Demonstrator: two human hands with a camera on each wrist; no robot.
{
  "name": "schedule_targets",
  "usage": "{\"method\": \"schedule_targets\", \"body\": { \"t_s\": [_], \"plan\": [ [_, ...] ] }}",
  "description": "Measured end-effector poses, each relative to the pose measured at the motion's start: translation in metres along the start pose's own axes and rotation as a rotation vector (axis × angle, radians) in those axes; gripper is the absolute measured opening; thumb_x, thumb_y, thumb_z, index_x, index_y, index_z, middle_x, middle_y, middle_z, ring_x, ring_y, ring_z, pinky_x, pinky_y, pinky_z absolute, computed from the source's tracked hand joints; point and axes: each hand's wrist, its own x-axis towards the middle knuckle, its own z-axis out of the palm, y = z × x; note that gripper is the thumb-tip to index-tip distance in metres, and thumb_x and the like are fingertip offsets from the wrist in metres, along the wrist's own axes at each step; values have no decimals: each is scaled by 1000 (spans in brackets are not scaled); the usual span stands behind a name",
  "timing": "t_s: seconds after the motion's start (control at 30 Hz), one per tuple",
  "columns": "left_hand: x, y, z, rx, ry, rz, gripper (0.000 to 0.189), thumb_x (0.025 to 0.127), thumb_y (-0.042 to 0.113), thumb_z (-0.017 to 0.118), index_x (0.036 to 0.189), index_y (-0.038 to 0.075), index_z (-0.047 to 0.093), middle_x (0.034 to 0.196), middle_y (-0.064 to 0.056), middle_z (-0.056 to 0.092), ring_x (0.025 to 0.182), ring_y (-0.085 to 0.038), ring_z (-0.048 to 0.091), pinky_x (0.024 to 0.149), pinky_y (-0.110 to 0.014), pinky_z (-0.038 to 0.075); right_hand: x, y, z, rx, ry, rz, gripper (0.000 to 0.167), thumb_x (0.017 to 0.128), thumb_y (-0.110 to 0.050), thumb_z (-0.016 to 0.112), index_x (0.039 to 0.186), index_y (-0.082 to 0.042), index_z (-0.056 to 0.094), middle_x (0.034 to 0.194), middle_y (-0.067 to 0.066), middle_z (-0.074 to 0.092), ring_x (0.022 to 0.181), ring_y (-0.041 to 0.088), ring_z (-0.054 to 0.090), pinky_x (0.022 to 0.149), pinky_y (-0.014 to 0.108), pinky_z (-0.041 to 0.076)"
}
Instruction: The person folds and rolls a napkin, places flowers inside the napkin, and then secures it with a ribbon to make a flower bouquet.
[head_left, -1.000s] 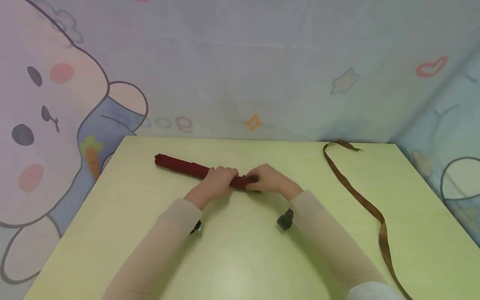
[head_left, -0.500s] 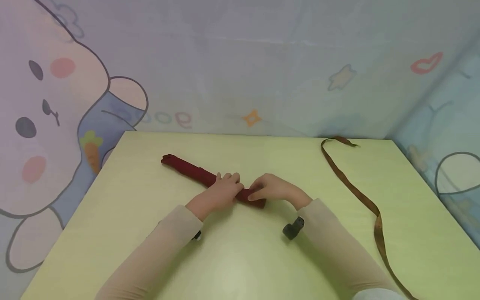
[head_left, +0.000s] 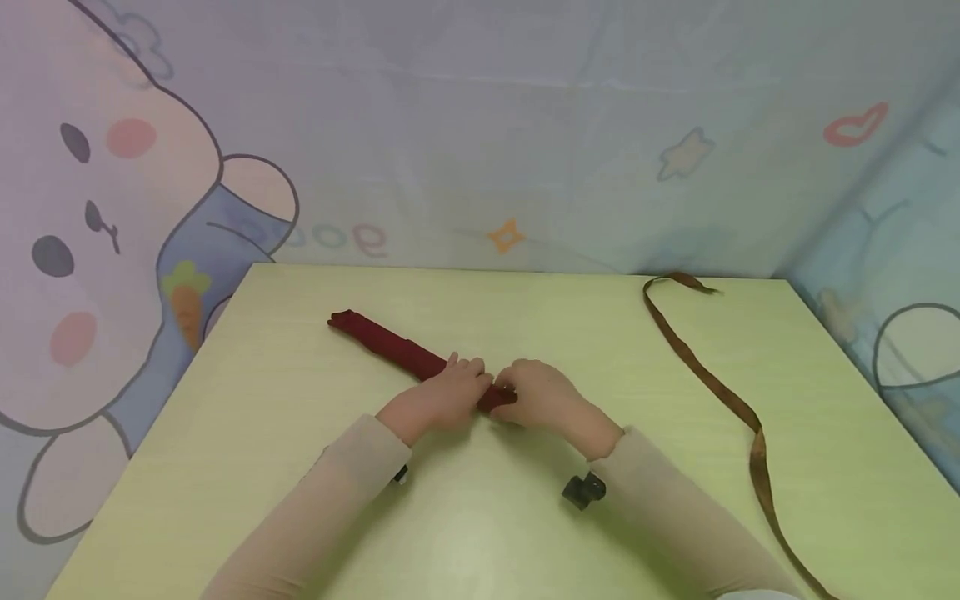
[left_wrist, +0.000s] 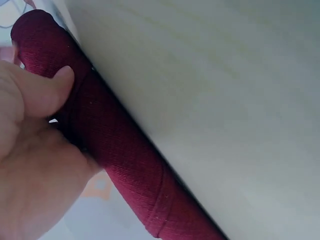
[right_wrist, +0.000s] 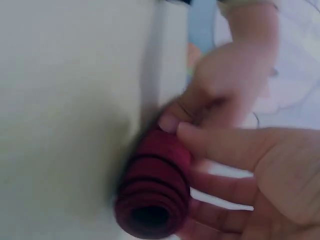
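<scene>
A tight roll of dark red knitted cloth (head_left: pixel 386 343) lies slantwise on the table, its far end up and to the left. My left hand (head_left: pixel 442 398) grips it nearer its right end; in the left wrist view that thumb (left_wrist: pixel 57 90) presses along the cloth roll (left_wrist: pixel 125 145). At the right end, my right hand (head_left: pixel 543 396) covers the tip. Seen from the right wrist, thumb and fingers of the right hand (right_wrist: pixel 280 170) hold the side of the roll (right_wrist: pixel 155 175), whose spiral layers and hollow middle face the camera.
A long brown ribbon (head_left: pixel 701 377) curves down the right side of the pale yellow table (head_left: pixel 480 525) and runs off the bottom of the head view. Behind the table hangs a printed cloth backdrop (head_left: pixel 465 125). A small black wrist camera (head_left: pixel 583 492) sits below the right sleeve.
The roll has turned on the table, its right end swinging nearer to me. Both hands have come nearer with it, and the right fingers now cover the end of the roll.
</scene>
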Motion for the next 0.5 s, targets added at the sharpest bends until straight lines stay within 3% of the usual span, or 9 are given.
{"method": "schedule_targets", "body": {
  "t_s": [0.1, 0.23, 0.5],
  "plan": [
    [3, -2, 1, -42, -19, -12, 49, 89, -2, 52, 137, -2, 46, 120, -13, 48, 123, -31, 43, 115, -54, 14, -3, -4, 5, -59, 39, -15, 26, 81, -20, 77, 102, -4, 71, 89, 5, 67, 83, 20, 61, 76, 35, 49],
    [6, -5, 1, -59, -20, -14, 58, 86, -3, 51, 143, 2, 43, 121, -11, 49, 125, -29, 42, 117, -52, 11, -2, 1, 9, 6, 79, -12, 28, 82, -15, 76, 107, -4, 71, 95, 5, 71, 85, 19, 63, 78, 34, 50],
    [-1, -2, 4, -15, 48, 7, 51, 93, 9, 57, 143, 11, 44, 128, -10, 50, 129, -28, 42, 112, -60, 18, -7, 13, 10, 101, 60, -37, 24, 87, -16, 70, 106, -3, 71, 91, 4, 72, 75, 13, 60, 70, 29, 48]
  ]
}}
